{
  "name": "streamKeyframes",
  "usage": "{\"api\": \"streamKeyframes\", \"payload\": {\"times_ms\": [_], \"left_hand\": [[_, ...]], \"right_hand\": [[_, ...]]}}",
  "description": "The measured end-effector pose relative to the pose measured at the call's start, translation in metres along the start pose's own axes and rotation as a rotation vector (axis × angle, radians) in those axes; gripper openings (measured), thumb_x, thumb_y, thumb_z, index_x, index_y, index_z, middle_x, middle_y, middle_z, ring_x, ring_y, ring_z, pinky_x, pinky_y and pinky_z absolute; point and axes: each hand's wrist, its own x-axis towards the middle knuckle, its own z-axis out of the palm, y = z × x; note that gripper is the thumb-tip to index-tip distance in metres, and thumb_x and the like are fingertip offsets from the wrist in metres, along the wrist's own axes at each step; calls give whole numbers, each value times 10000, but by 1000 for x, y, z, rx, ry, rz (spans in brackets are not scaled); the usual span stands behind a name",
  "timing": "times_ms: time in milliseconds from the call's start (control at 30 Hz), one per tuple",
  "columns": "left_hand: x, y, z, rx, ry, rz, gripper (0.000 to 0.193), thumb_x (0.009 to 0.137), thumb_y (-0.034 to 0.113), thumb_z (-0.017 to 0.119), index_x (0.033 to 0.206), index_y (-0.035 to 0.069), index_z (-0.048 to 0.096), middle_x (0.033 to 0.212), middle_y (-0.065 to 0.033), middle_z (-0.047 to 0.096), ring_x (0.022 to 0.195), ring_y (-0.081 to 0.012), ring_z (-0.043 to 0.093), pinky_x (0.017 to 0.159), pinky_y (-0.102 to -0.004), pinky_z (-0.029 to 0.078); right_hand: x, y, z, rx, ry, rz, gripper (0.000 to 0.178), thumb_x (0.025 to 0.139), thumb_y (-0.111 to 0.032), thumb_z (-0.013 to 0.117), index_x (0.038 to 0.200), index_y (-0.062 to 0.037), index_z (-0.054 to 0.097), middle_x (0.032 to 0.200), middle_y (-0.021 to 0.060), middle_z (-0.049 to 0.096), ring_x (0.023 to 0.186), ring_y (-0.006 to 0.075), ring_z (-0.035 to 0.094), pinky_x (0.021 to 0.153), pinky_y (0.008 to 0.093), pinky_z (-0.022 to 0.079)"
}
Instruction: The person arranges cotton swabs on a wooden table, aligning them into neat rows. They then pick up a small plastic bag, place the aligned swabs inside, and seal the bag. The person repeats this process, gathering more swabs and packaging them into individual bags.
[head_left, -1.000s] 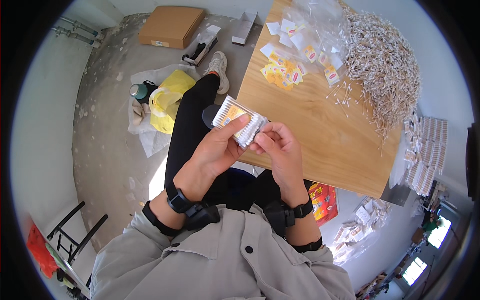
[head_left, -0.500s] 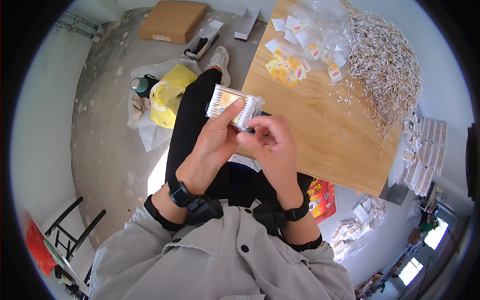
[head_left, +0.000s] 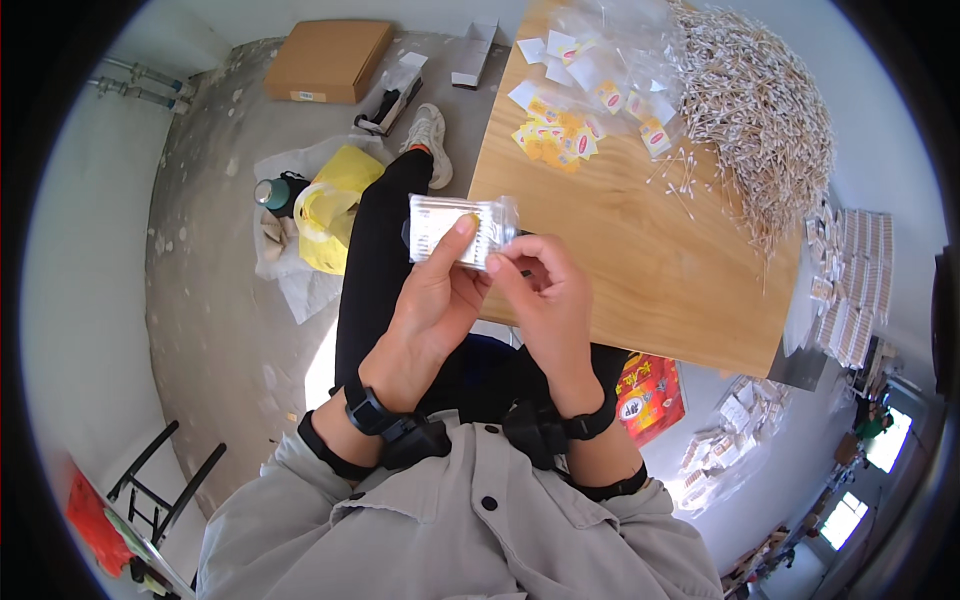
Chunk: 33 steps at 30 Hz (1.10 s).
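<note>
A clear packet of cotton swabs (head_left: 430, 222) is held up over my lap, beside the left edge of the wooden table. My left hand (head_left: 436, 295) grips it from below, the thumb lying across its upper face. At the packet's right end, where the plastic film is loose and crumpled, my right hand (head_left: 552, 300) pinches with thumb and forefinger. The other right fingers are curled in. Light glares off the film, so the label inside is hard to make out.
The wooden table (head_left: 620, 270) bears a large heap of loose cotton swabs (head_left: 765, 120), yellow label cards (head_left: 560, 135) and clear plastic bags (head_left: 620, 50). Stacked packets (head_left: 860, 280) stand beyond its right edge. A yellow bag (head_left: 335, 215), a green bottle (head_left: 270, 194) and a cardboard box (head_left: 330, 62) are on the floor.
The packet has tilted in my left hand and now catches the light. My right fingers stay at its right end. The whole view has shifted slightly.
</note>
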Motion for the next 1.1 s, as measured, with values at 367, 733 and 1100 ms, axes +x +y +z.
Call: {"api": "streamKeyframes", "payload": {"times_ms": [367,733,1100], "left_hand": [[11,2,-3,1408,-223,498,387,810,74,772,1170,62,630,1177,-12,593,823,-56,538,657,-217,389],[23,-11,0,1462,-358,508,133,882,5,687,1013,22,667,1017,-54,679,842,-96,640,737,-230,510],[23,-6,-2,1478,-390,557,120,880,-27,668,995,4,658,1061,-95,681,894,-138,669,783,-256,541]], "right_hand": [[24,-8,-94,-846,-184,-517,124,795,-43,711,893,-96,658,872,41,618,787,248,616,663,349,503],[12,18,-92,-576,-35,-334,171,804,-2,718,947,-84,672,891,60,629,805,206,654,642,306,507],[13,37,-101,-317,-77,-251,114,852,-1,699,962,-20,680,897,83,622,803,179,638,688,271,524]]}}
